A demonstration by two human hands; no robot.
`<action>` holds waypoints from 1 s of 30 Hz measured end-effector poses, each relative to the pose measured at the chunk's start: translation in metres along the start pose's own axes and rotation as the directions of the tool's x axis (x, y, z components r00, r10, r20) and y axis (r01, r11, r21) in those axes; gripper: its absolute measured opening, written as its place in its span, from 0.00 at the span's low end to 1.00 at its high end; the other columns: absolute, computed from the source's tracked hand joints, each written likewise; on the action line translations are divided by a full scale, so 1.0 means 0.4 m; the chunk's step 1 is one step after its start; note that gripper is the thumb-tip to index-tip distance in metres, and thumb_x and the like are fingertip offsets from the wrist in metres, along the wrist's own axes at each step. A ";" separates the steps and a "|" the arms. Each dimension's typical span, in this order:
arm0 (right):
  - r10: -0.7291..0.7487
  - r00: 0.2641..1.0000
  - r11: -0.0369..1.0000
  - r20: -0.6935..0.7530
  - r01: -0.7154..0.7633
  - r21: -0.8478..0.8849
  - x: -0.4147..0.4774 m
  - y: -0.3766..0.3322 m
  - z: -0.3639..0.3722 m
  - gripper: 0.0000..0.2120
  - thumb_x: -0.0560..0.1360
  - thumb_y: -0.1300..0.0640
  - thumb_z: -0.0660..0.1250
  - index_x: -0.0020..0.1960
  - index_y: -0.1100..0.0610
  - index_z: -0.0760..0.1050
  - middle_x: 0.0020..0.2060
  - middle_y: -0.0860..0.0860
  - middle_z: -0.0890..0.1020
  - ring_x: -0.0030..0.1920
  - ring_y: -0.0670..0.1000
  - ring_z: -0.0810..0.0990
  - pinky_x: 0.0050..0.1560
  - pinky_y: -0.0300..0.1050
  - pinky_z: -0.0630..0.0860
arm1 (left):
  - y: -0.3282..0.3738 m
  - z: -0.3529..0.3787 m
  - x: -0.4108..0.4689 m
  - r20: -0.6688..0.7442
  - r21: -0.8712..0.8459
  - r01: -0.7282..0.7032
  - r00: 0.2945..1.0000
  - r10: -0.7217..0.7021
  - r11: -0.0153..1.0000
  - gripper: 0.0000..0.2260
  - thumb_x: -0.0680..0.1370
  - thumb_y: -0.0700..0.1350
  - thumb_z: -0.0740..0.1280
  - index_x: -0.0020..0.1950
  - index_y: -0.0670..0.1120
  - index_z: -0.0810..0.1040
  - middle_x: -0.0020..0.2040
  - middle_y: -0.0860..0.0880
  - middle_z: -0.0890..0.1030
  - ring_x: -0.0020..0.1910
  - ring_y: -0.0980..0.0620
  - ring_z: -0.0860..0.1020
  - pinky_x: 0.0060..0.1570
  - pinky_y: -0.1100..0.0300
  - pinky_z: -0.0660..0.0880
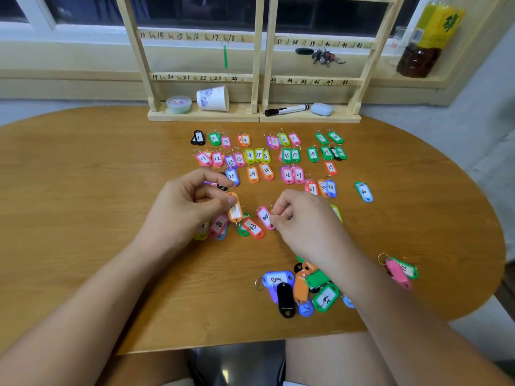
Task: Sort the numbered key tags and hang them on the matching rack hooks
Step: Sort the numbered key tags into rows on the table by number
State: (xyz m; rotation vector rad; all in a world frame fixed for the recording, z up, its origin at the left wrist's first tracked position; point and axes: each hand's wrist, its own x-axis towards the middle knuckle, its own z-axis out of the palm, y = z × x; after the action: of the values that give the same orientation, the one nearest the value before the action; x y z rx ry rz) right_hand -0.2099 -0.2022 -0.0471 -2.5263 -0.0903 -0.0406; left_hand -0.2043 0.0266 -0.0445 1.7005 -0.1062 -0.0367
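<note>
Lower centre: the unsorted tag pile (302,285) lies on the table (83,190). Mid-frame, your left hand (189,207) pinches an orange tag (235,210); your right hand (302,221) pinches pink tag 44 (264,217). Above, sorted tag rows (287,155) lie before the rack (259,65), where 1 green tag (225,55) hangs near hook 18 (223,40).

One wide-angle view, worn on the person's head, looks forward and steeply down, close above the worktop (83,176). The left forearm (83,302) and right forearm (404,316) enter from the bottom edge. The wooden rack (260,65) and window sill (69,76) cross the top.
</note>
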 end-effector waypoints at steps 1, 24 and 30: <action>-0.004 1.000 1.000 -0.002 0.004 -0.008 -0.001 0.003 0.000 0.09 0.78 0.54 0.74 0.41 0.48 0.78 0.33 0.43 0.82 0.38 0.44 0.81 0.41 0.51 0.82 | 0.000 0.002 -0.001 0.002 0.000 0.007 1.000 -0.007 1.000 0.09 0.77 0.40 0.78 0.56 0.46 0.84 0.45 0.40 0.88 0.43 0.44 0.84 0.53 0.38 0.80; 0.028 0.995 0.645 0.095 -0.091 0.759 -0.025 0.029 -0.092 0.09 0.75 0.63 0.79 0.54 0.56 0.84 0.41 0.52 0.87 0.42 0.47 0.84 0.48 0.38 0.77 | 0.035 0.106 -0.041 0.091 -0.074 0.061 0.994 -0.054 0.995 0.10 0.75 0.35 0.78 0.55 0.42 0.83 0.40 0.40 0.87 0.36 0.47 0.83 0.42 0.60 0.77; 0.059 0.998 0.608 -0.008 -0.030 0.793 -0.018 0.037 -0.091 0.05 0.79 0.64 0.75 0.54 0.59 0.83 0.45 0.55 0.89 0.44 0.50 0.87 0.45 0.41 0.80 | 0.036 0.136 -0.047 0.172 -0.122 0.198 0.969 -0.176 0.972 0.06 0.75 0.38 0.79 0.49 0.43 0.86 0.46 0.37 0.88 0.44 0.42 0.85 0.53 0.47 0.80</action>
State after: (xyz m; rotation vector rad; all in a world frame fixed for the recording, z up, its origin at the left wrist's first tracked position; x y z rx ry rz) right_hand -0.2162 -0.2356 -0.0262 -1.6116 -0.0191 -0.0159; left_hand -0.2284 -0.0270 -0.0381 1.5620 -0.0607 -0.3164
